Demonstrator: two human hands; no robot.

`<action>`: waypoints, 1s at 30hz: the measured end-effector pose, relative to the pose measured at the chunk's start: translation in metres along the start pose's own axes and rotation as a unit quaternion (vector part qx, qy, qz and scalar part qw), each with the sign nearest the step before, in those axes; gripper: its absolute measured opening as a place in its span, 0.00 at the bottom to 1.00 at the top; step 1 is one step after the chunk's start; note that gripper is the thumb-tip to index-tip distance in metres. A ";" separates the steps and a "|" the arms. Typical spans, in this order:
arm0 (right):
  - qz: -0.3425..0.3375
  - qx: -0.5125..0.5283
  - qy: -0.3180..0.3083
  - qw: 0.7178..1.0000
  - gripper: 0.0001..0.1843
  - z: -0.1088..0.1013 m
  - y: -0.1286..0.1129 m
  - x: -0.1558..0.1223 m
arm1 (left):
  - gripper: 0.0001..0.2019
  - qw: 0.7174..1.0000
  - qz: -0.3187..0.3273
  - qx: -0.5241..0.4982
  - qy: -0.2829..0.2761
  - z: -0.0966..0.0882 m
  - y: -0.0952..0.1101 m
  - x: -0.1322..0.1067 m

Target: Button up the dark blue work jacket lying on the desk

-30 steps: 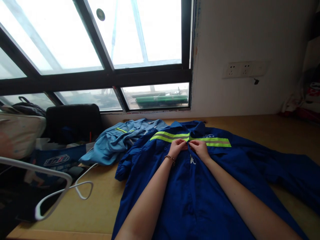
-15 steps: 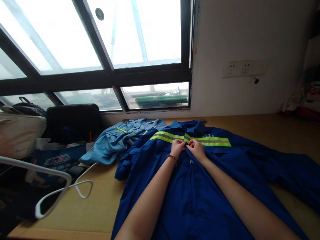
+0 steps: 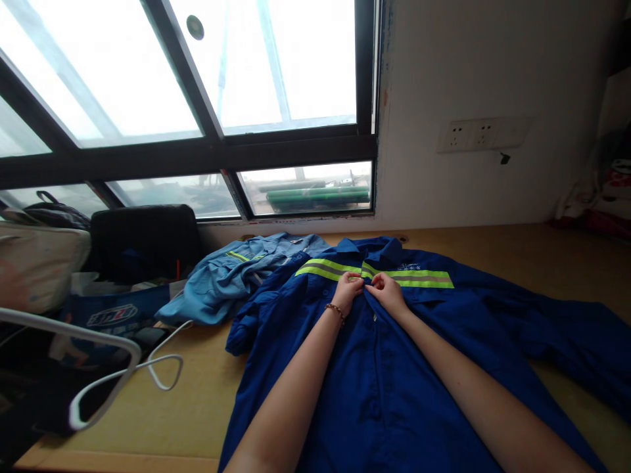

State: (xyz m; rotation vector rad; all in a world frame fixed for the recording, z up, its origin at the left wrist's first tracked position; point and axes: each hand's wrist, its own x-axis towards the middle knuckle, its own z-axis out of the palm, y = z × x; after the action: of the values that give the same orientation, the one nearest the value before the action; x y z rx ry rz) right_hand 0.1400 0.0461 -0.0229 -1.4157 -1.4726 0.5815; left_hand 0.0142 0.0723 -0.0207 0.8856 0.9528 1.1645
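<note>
A dark blue work shirt with a yellow-green reflective stripe across the chest lies flat on the wooden table, collar toward the window. My left hand, with a bead bracelet on its wrist, pinches the left edge of the front placket just below the stripe. My right hand pinches the right edge beside it. Both hands' fingers are closed on the fabric and nearly touch each other at the chest.
A crumpled light blue shirt lies left of the dark one. White plastic hangers rest at the table's left edge. Bags and a black case stand at the left under the window. Wall sockets sit on the right wall.
The two front edges of the shirt have been drawn together at the chest, closing the gap. Both hands shifted slightly up and left.
</note>
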 end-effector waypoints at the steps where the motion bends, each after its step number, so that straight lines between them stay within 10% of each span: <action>1: 0.000 -0.002 -0.001 1.000 0.11 0.000 0.000 0.000 | 0.14 1.000 0.003 -0.005 -0.010 -0.001 0.000 0.000; 19: -0.109 -0.076 0.012 0.991 0.19 -0.003 -0.002 -0.004 | 0.21 0.994 0.079 0.015 -0.071 -0.002 0.003 -0.009; 30: -0.076 -0.160 0.003 0.984 0.16 -0.014 -0.039 -0.018 | 0.16 0.933 0.211 0.292 -0.012 -0.002 -0.009 0.022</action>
State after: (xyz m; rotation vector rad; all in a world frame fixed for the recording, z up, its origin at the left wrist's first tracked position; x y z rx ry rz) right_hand 0.1306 0.0169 0.0101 -1.5269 -1.7077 0.2511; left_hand 0.0184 0.0925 -0.0323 1.6426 1.1462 1.2396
